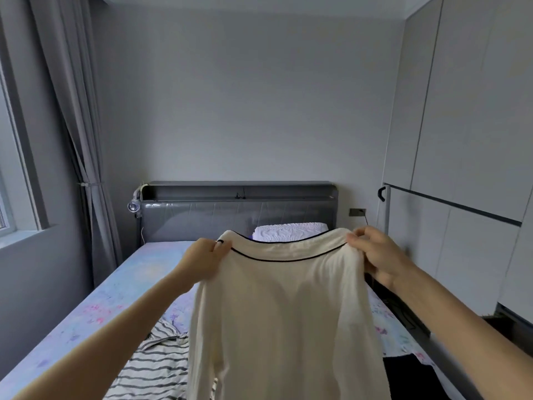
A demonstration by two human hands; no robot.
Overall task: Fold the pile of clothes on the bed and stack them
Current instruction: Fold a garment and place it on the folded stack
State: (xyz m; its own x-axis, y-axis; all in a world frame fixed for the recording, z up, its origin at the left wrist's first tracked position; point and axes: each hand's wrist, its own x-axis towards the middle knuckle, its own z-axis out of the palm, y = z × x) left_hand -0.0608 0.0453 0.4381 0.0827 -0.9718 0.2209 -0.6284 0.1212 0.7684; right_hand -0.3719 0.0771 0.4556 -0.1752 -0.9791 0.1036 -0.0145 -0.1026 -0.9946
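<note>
Here both hands, left hand (205, 259) and right hand (375, 255), pinch the cream top (282, 313)

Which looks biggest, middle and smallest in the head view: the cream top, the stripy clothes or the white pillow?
1. Cream top, held nearest the camera.
2. Stripy clothes, partly hidden.
3. White pillow, far away, mostly hidden.

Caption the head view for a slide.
Left hand and right hand hold a cream top up by its shoulders over the bed, a striped garment lying on it.
</note>
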